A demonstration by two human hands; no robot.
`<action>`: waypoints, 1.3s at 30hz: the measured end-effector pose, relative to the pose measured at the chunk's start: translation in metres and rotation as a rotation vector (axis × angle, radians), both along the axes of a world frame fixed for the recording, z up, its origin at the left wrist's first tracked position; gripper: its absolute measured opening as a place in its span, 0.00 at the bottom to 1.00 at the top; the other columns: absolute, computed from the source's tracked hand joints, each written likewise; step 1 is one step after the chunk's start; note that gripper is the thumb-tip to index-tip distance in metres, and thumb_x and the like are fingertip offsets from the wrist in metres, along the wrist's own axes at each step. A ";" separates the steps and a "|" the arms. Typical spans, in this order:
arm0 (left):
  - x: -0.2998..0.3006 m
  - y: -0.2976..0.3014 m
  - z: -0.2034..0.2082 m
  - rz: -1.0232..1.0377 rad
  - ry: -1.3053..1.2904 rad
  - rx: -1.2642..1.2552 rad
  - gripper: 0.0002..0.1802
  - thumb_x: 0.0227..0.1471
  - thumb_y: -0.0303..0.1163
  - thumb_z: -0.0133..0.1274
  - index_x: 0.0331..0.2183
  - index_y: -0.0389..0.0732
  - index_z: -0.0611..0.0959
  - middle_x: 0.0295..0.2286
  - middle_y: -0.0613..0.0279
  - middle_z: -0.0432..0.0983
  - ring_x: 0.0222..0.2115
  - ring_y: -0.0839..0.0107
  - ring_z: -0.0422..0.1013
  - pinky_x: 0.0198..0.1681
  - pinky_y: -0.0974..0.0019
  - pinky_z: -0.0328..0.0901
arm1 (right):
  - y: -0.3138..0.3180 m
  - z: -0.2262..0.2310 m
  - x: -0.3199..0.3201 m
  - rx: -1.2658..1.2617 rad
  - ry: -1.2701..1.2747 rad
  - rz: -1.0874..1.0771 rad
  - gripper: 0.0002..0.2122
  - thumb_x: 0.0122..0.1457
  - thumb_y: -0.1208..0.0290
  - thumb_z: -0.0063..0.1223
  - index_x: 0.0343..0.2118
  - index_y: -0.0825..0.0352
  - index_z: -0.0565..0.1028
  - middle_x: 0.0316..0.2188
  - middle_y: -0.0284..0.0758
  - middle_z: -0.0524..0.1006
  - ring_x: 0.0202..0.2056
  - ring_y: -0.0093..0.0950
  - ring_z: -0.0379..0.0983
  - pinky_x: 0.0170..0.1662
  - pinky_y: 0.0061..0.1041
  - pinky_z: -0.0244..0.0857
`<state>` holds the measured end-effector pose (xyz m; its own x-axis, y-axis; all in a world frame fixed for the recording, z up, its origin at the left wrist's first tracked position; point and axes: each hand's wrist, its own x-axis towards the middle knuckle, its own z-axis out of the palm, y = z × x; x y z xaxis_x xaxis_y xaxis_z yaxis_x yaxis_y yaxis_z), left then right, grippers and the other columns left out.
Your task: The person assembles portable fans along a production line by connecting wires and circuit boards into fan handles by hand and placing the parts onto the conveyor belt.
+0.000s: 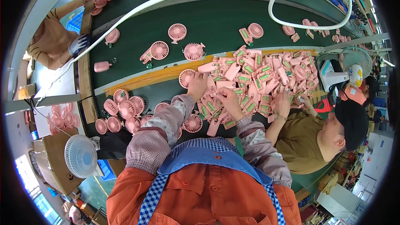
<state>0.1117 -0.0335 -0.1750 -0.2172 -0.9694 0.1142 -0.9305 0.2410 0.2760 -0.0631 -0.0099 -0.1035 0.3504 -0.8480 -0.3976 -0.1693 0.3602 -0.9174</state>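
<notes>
My left hand [197,86] is closed beside a round pink fan head [187,78] and seems to grip the body of that handheld fan, which the fingers mostly hide. Just to its right, the thumb and fingertips of my right hand [229,101] are pinched together; what is between them is too small to make out. Both hands are over the left edge of a large heap of pink fan handle shells [251,84], many showing green circuit boards or cells inside. Several finished-looking pink fan heads [126,110] lie by my left forearm.
A yellow-taped ledge [146,78] separates my bench from the green conveyor [137,58], where several pink fans lie. A co-worker [306,139] on the right reaches into the same heap. Another person's gloved hand [78,43] is at far left. A white cable [154,2] hangs overhead.
</notes>
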 end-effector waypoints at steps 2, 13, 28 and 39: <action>0.000 0.000 -0.001 0.046 0.050 0.036 0.19 0.39 0.26 0.50 0.37 0.35 0.67 0.31 0.51 0.72 0.40 0.57 0.64 0.44 0.58 0.56 | 0.002 0.003 0.000 0.013 0.005 0.010 0.02 0.54 0.81 0.47 0.30 0.70 0.71 0.22 0.29 0.74 0.21 0.14 0.67 0.24 0.14 0.61; -0.004 -0.014 -0.002 0.108 0.109 0.135 0.15 0.41 0.33 0.52 0.36 0.41 0.73 0.28 0.55 0.75 0.36 0.58 0.67 0.41 0.55 0.55 | 0.009 -0.012 -0.004 -0.142 0.055 -0.106 0.01 0.51 0.80 0.52 0.27 0.71 0.72 0.18 0.28 0.72 0.19 0.14 0.65 0.21 0.15 0.59; 0.031 0.013 0.049 0.133 0.713 0.087 0.06 0.41 0.18 0.53 0.27 0.35 0.74 0.20 0.57 0.70 0.22 0.70 0.69 0.24 0.68 0.62 | 0.010 0.003 0.011 -0.054 0.020 -0.095 0.02 0.52 0.79 0.51 0.28 0.71 0.72 0.20 0.28 0.73 0.21 0.14 0.65 0.23 0.14 0.59; 0.038 0.054 0.124 0.246 1.655 0.620 0.09 0.52 0.15 0.41 0.36 0.37 0.68 0.22 0.64 0.71 0.24 0.79 0.69 0.29 0.76 0.65 | 0.013 0.047 0.044 0.021 -0.198 -0.092 0.01 0.55 0.78 0.48 0.29 0.70 0.70 0.22 0.27 0.71 0.22 0.14 0.64 0.26 0.14 0.60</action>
<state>0.1499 0.0203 -0.0507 -0.1236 -0.9403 -0.3171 0.3892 -0.3399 0.8561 -0.0195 0.0033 -0.0569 0.3453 -0.8720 -0.3469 0.0481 0.3856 -0.9214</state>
